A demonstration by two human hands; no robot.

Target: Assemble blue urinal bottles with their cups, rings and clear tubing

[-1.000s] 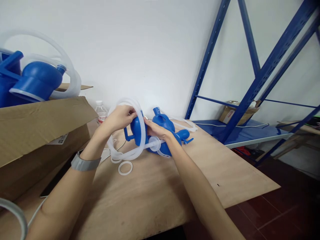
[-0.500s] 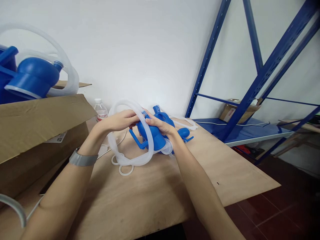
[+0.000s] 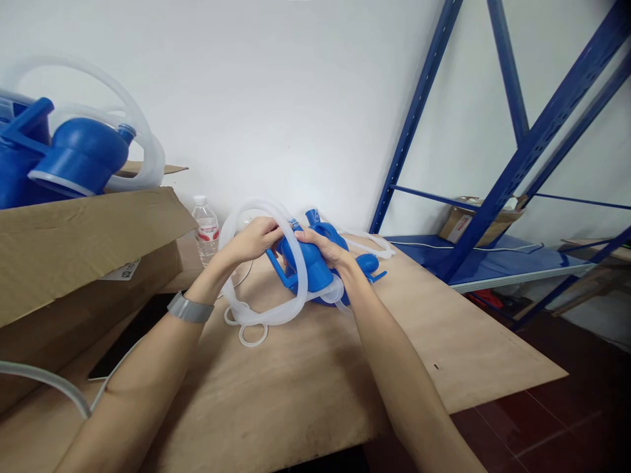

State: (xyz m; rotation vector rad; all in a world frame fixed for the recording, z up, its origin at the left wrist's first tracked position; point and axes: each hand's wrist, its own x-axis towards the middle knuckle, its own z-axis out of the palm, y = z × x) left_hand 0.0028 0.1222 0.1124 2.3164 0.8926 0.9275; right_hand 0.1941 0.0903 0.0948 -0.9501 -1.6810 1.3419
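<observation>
A blue plastic bottle [image 3: 314,266] with a side handle lies tilted over the table, its white-rimmed base toward me. My right hand [image 3: 323,246] wraps over its upper side and grips it. Beside the bottle's narrow neck, my left hand [image 3: 259,238] is closed, its fingertips partly hidden behind the hose. A translucent white hose [image 3: 297,263] loops in front of the bottle and down to the tabletop. Near the base is a clear plastic cup-like piece [image 3: 335,289]. Behind my right hand stands another blue bottle [image 3: 323,226], partly covered.
Two white rings [image 3: 254,336] lie on the wooden table [image 3: 296,387]. On the left, a cardboard box [image 3: 89,243] holds more blue bottles [image 3: 86,154] and hoses. A water bottle [image 3: 206,230] and a dark flat object [image 3: 128,335] are beside it. Blue shelving [image 3: 419,246] stands right.
My left hand has drawn back slightly from the bottle's neck, its fingers curling together. The right hand keeps its hold. The whole view has shifted a little.
</observation>
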